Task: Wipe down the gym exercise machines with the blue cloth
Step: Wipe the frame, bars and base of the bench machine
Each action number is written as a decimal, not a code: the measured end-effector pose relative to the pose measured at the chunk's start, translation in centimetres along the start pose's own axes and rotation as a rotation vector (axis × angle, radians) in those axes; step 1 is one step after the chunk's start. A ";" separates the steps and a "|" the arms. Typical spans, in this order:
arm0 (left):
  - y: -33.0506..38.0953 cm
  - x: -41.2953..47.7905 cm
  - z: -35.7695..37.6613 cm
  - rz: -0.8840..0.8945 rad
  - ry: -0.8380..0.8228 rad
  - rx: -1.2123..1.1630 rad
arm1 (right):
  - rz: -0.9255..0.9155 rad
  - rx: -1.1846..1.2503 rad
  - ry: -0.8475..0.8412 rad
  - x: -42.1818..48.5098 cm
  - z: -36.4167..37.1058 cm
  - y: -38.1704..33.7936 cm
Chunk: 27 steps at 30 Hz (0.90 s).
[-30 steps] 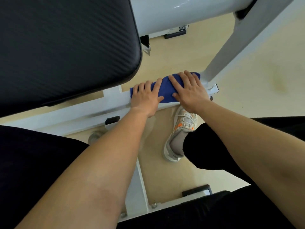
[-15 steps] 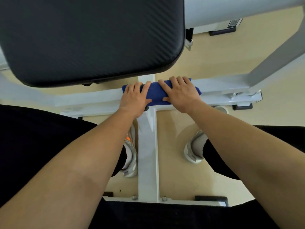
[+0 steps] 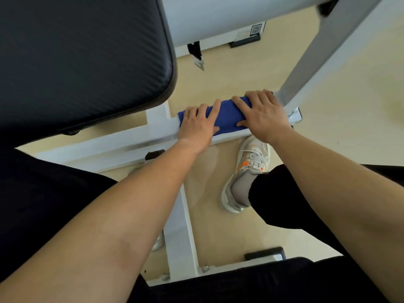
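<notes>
Gym. A black padded carbon-texture vinyl seat cushion (image 3: 83, 62) sits over a white painted steel tube frame (image 3: 181, 237) with silver hex bolts (image 3: 205, 268) at the joint. A black rubber foot pad (image 3: 264, 253) rests on the pale beige smooth floor (image 3: 349, 149). QR-code sticker (image 3: 254, 30) on the equipment base behind. Grey mesh lace-up sneaker with orange accents (image 3: 247, 171).

The cloth (image 3: 227, 115) is a solid deep blue against the glossy white frame (image 3: 122, 143). The pad (image 3: 83, 57) is black with a fine ribbed weave pattern. The floor (image 3: 328, 149) is pale beige. The sneaker (image 3: 247, 171) is grey-white with orange flashes, and the trousers (image 3: 284, 204) are plain black.
</notes>
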<state>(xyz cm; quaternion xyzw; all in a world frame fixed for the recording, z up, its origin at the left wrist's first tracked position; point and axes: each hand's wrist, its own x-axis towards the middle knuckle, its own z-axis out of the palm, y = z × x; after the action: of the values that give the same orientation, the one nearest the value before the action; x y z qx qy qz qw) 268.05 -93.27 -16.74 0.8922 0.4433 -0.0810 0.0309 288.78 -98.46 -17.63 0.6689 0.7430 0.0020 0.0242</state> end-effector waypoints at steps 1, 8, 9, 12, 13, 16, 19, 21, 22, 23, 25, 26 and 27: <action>0.3 0.4 0.1 0.019 0.007 -0.006 | 0.010 -0.013 -0.001 -0.3 0.0 0.5; 0.8 1.8 0.4 0.135 0.052 -0.113 | 0.067 -0.040 -0.037 -1.1 -0.1 1.4; 0.8 1.8 0.2 0.149 0.059 -0.127 | 0.090 -0.020 -0.041 -1.4 -0.3 1.1; 1.4 1.6 -0.9 0.169 0.036 -0.175 | 0.151 0.028 -0.004 -2.4 -1.1 -0.6; 1.4 1.6 -1.5 0.178 0.020 -0.197 | 0.162 0.019 0.004 -2.7 -1.8 -1.4; 1.1 1.5 -2.8 0.203 0.003 -0.216 | 0.199 0.065 -0.003 -2.9 -3.5 -3.4; 1.3 0.6 -4.8 0.099 -0.026 -0.287 | 0.254 0.121 -0.136 -3.0 -5.7 -4.0; 1.7 0.0 -6.5 0.062 -0.050 -0.280 | 0.313 0.167 -0.153 -3.8 -7.5 -3.9; 1.9 -0.5 -7.5 0.064 -0.047 -0.261 | 0.345 0.208 -0.143 -4.4 -8.4 -3.8; 2.0 -0.9 -8.4 0.073 -0.037 -0.257 | 0.375 0.252 -0.120 -5.1 -9.3 -3.7; 2.5 -1.9 -10.8 0.094 -0.024 -0.270 | 0.439 0.359 -0.051 -6.4 -11.1 -3.0; 2.8 -2.4 -12.3 0.107 -0.019 -0.274 | 0.464 0.423 -0.009 -7.0 -12.2 -2.6; 3.1 -2.9 -13.9 0.125 -0.015 -0.275 | 0.480 0.481 0.041 -7.5 -13.5 -2.3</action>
<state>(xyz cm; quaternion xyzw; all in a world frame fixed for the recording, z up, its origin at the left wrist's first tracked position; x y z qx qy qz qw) 270.40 -95.64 -2.60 0.9047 0.3936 -0.0240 0.1612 286.74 -105.80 -3.97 0.8111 0.5437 -0.1541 -0.1506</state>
